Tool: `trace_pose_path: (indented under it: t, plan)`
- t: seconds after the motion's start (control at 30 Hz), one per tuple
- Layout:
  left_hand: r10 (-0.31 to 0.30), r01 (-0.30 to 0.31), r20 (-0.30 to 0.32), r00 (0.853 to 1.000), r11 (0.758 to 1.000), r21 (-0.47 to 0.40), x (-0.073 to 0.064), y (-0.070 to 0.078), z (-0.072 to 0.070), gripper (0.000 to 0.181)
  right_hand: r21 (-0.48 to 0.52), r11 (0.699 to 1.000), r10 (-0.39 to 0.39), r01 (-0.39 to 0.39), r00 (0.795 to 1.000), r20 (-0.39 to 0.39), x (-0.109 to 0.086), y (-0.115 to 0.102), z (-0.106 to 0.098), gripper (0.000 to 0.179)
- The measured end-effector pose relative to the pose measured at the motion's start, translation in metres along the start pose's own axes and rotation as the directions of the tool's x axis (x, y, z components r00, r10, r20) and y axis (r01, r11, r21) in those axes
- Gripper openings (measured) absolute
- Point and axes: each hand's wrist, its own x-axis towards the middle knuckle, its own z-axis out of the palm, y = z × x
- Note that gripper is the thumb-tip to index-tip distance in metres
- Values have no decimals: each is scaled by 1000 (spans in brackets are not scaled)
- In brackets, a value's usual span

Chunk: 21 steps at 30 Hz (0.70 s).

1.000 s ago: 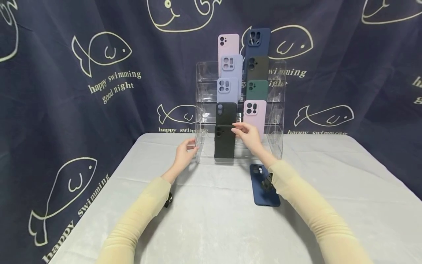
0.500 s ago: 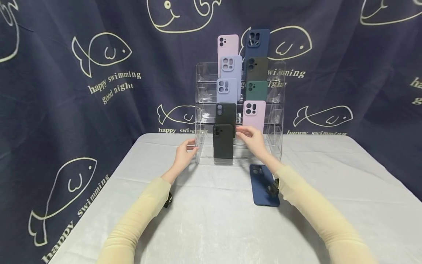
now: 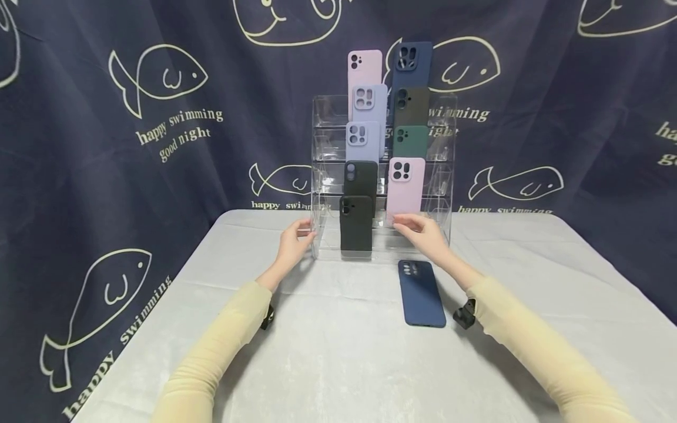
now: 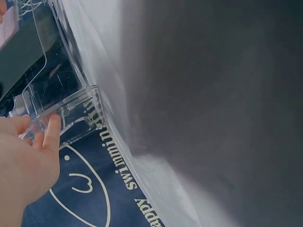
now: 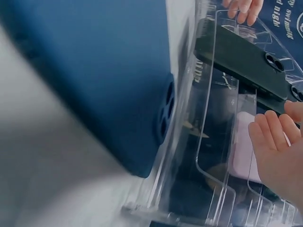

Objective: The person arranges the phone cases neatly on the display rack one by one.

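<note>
A clear plastic display rack [image 3: 382,258] stands on the table with phone cases in its tiers. My left hand [image 3: 293,242] grips the rack's left side edge; in the left wrist view its thumb and fingers are about the clear panel. The front black phone case [image 3: 357,226] stands upright in the lowest tier at left, with another black phone case [image 3: 361,176] behind it. My right hand [image 3: 425,238] holds nothing, its fingers loosely bent in front of the pink phone case [image 3: 405,191]. A dark blue phone case [image 3: 422,296] lies flat on the table before the rack.
Higher tiers hold two pale lavender cases [image 3: 364,141], a light pink case [image 3: 365,67], a green case [image 3: 411,141], a dark olive case [image 3: 412,106] and an upright navy case [image 3: 418,73]. A fish-print curtain [image 3: 169,141] hangs behind the pale-covered table [image 3: 317,358].
My right hand has let go of the front black case and drawn right and down, away from it. That case has shifted slightly left. The left hand stays at the rack's side.
</note>
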Motion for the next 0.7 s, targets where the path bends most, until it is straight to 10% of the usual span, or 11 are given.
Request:
trace_pose_path:
  t: [0.7]
  plan:
    - [-21,21,9,1000,999,-25,1,0,-1,37,-138,990,29,-9,989,143,-38,17,-30,34]
